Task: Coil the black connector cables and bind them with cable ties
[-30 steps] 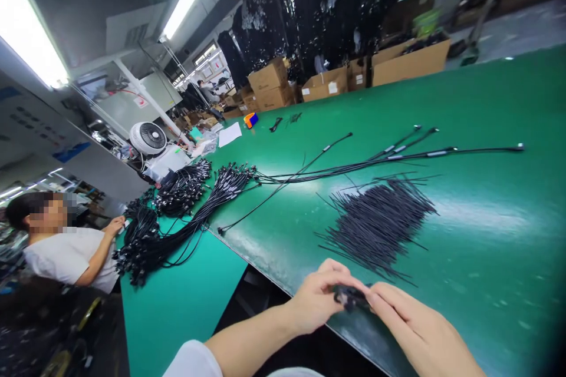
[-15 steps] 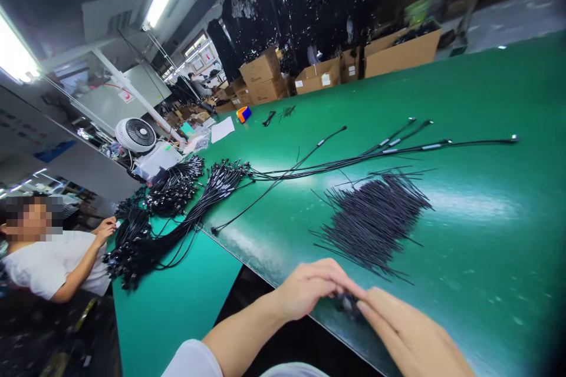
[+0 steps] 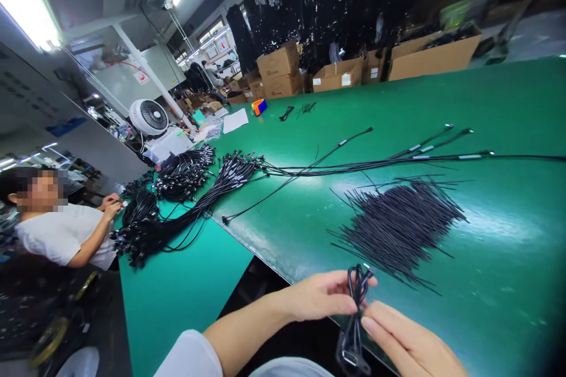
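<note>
A black cable (image 3: 357, 288), folded into a narrow looped bundle, stands over the near table edge, its lower loops hanging below. My left hand (image 3: 325, 296) is closed around the upper part, with the thumb in front and fingers behind. At the bundle's waist, my right hand (image 3: 402, 333) pinches with thumb and forefinger; whatever small thing is between those tips is hidden. Just beyond the hands lies a broad pile of thin black ties (image 3: 400, 230).
Long black cables (image 3: 336, 171) stretch across the green table (image 3: 499, 259) from a thick cable bunch (image 3: 239, 174). At left sit a fan (image 3: 149, 117) and a person (image 3: 66, 230) handling cables. Cardboard boxes (image 3: 278, 70) stand behind, near an orange-and-blue roll (image 3: 259, 107).
My hands have turned and moved apart slightly, so the looped cable now shows upright between them. The view has shifted, moving the table's contents rightward in the picture.
</note>
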### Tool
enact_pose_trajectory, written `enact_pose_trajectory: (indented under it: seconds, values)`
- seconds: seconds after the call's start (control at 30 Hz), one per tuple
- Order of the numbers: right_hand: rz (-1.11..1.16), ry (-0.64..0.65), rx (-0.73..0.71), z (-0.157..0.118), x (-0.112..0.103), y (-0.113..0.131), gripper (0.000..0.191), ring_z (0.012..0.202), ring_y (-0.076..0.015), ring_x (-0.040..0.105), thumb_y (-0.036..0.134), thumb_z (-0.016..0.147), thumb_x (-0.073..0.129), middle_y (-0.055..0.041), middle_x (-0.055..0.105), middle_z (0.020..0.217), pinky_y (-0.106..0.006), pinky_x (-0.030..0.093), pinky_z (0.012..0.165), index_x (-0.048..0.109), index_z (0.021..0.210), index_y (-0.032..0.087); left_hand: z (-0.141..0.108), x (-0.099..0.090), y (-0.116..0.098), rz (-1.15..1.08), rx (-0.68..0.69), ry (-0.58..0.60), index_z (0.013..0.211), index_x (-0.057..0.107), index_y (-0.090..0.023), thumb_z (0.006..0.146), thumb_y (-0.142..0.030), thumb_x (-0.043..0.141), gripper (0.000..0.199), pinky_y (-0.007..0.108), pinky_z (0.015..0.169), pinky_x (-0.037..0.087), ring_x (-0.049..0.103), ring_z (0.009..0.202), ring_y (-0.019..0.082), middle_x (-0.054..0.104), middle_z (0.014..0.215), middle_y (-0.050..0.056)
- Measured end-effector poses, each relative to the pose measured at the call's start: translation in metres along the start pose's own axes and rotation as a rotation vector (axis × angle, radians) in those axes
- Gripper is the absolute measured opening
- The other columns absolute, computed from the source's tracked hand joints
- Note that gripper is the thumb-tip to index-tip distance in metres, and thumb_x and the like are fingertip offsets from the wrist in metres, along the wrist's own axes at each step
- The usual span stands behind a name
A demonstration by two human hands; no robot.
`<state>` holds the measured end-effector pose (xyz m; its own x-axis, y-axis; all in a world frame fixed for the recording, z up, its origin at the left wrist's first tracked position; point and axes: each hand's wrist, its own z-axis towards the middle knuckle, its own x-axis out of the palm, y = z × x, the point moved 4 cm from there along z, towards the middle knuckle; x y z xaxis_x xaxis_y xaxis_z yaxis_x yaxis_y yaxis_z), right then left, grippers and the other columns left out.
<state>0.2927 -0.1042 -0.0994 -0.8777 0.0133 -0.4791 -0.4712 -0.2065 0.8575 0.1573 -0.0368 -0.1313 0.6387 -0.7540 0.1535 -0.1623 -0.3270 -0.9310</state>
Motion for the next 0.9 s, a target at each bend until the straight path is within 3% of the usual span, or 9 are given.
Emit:
enact_pose_trajectory:
  seconds: [0.07, 0.17, 0.27, 0.37, 0.47, 0.53, 0.63, 0.73, 0.9]
  values:
    - [-0.010, 0.011, 0.022, 0.003, 0.006, -0.005, 0.046, 0.067, -0.0164, 0.070, 0.053, 0.095, 0.042, -0.0021, 0.074, 0.078, -0.020, 0.058, 0.062, 0.068, 0.071, 0.024, -0.012, 0.001, -0.019, 0.175, 0.082, 0.005, 0.144, 0.054, -0.016, 0.084, -0.048, 0.067, 0.069, 0.040, 0.111, 0.039, 0.056, 0.119, 0.023, 0.060, 0.134, 0.014]
    - [-0.145, -0.074, -0.019, 0.007, 0.005, -0.009, 0.042, 0.069, -0.0161, 0.071, 0.050, 0.096, 0.043, -0.0011, 0.073, 0.079, -0.021, 0.057, 0.061, 0.068, 0.073, 0.025, -0.023, 0.004, -0.035, 0.417, 0.146, -0.093, 0.137, 0.060, -0.016, 0.097, -0.035, 0.045, 0.047, 0.039, 0.118, 0.032, 0.051, 0.132, 0.022, 0.058, 0.140, 0.014]
    - [-0.277, -0.101, -0.077, 0.010, 0.005, -0.005, 0.039, 0.072, -0.0155, 0.070, 0.045, 0.097, 0.044, -0.0013, 0.071, 0.080, -0.022, 0.054, 0.062, 0.065, 0.071, 0.025, -0.022, 0.006, -0.031, 0.370, 0.098, -0.134, 0.137, 0.057, -0.011, 0.101, -0.036, 0.035, 0.050, 0.036, 0.102, 0.047, 0.063, 0.098, 0.018, 0.070, 0.100, 0.010]
    - [-0.274, -0.113, -0.050, 0.015, 0.007, 0.007, 0.042, 0.065, -0.0155, 0.062, 0.044, 0.098, 0.042, -0.0023, 0.060, 0.069, -0.026, 0.048, 0.061, 0.057, 0.064, 0.023, -0.022, 0.003, -0.026, 0.282, 0.128, -0.158, 0.125, 0.061, -0.008, 0.101, -0.047, 0.033, 0.054, 0.031, 0.085, 0.049, 0.055, 0.073, 0.014, 0.058, 0.072, 0.001]
    - [-0.133, -0.249, 0.112, 0.024, 0.003, 0.008, 0.030, 0.068, -0.0164, 0.058, 0.050, 0.090, 0.054, -0.0014, 0.056, 0.073, -0.029, 0.048, 0.066, 0.053, 0.078, 0.022, -0.026, -0.001, -0.024, 0.124, 0.164, -0.162, 0.117, 0.061, -0.010, 0.097, -0.058, 0.041, 0.056, 0.029, 0.079, 0.048, 0.055, 0.070, 0.012, 0.056, 0.074, -0.001]
    - [0.088, -0.284, 0.227, 0.030, 0.002, -0.003, 0.038, 0.079, -0.0173, 0.062, 0.053, 0.078, 0.068, -0.0025, 0.061, 0.088, -0.032, 0.052, 0.075, 0.051, 0.093, 0.023, -0.027, -0.003, -0.019, -0.008, 0.127, -0.081, 0.110, 0.059, -0.011, 0.094, -0.061, 0.049, 0.053, 0.027, 0.071, 0.047, 0.054, 0.063, 0.010, 0.053, 0.070, -0.003]
    - [0.420, -0.127, 0.251, 0.035, 0.008, -0.017, 0.053, 0.097, -0.0200, 0.065, 0.054, 0.073, 0.075, -0.0056, 0.065, 0.108, -0.036, 0.054, 0.091, 0.052, 0.109, 0.023, -0.026, -0.003, -0.011, -0.158, 0.070, 0.009, 0.096, 0.055, -0.014, 0.090, -0.061, 0.057, 0.048, 0.026, 0.064, 0.045, 0.051, 0.057, 0.008, 0.050, 0.064, -0.005]
    - [0.540, 0.037, 0.253, 0.033, 0.014, -0.020, 0.043, 0.096, -0.0206, 0.065, 0.057, 0.079, 0.070, -0.0052, 0.067, 0.101, -0.038, 0.053, 0.094, 0.061, 0.102, 0.021, -0.025, 0.001, -0.004, -0.255, -0.002, 0.043, 0.089, 0.052, -0.015, 0.086, -0.061, 0.063, 0.047, 0.025, 0.060, 0.043, 0.047, 0.054, 0.007, 0.048, 0.062, -0.006]
    - [0.616, -0.026, 0.338, 0.027, 0.014, -0.024, 0.045, 0.087, -0.0203, 0.066, 0.059, 0.077, 0.072, -0.0041, 0.068, 0.092, -0.038, 0.055, 0.087, 0.065, 0.096, 0.019, -0.019, 0.006, -0.004, -0.348, -0.050, 0.027, 0.090, 0.052, -0.015, 0.078, -0.065, 0.069, 0.054, 0.025, 0.061, 0.045, 0.048, 0.057, 0.006, 0.049, 0.066, -0.006]
